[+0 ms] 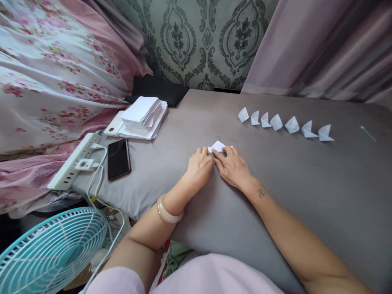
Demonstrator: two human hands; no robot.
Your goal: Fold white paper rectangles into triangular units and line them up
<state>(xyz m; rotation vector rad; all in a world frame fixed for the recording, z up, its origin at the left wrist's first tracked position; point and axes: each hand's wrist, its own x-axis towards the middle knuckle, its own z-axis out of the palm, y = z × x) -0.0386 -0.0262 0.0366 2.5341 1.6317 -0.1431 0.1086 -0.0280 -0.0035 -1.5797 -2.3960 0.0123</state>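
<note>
A small folded piece of white paper [218,145] lies on the grey sheet, with a pointed peak at its far side and a flat strip reaching out both ways. My left hand [200,164] has its fingers curled around the left end of the paper. On the right end, my right hand [233,166] grips the fold, its index finger pressing across the paper's near edge. The fingers partly hide the paper. Several small folded white paper boats [276,122] stand in a row beyond my right hand.
At the left, a stack of white paper [141,114] sits partly on a white device [114,125]. Nearer lie a dark phone [119,159] and a power strip [75,161] with cables. A blue fan [61,253] stands below. A thin stick [368,134] lies far right.
</note>
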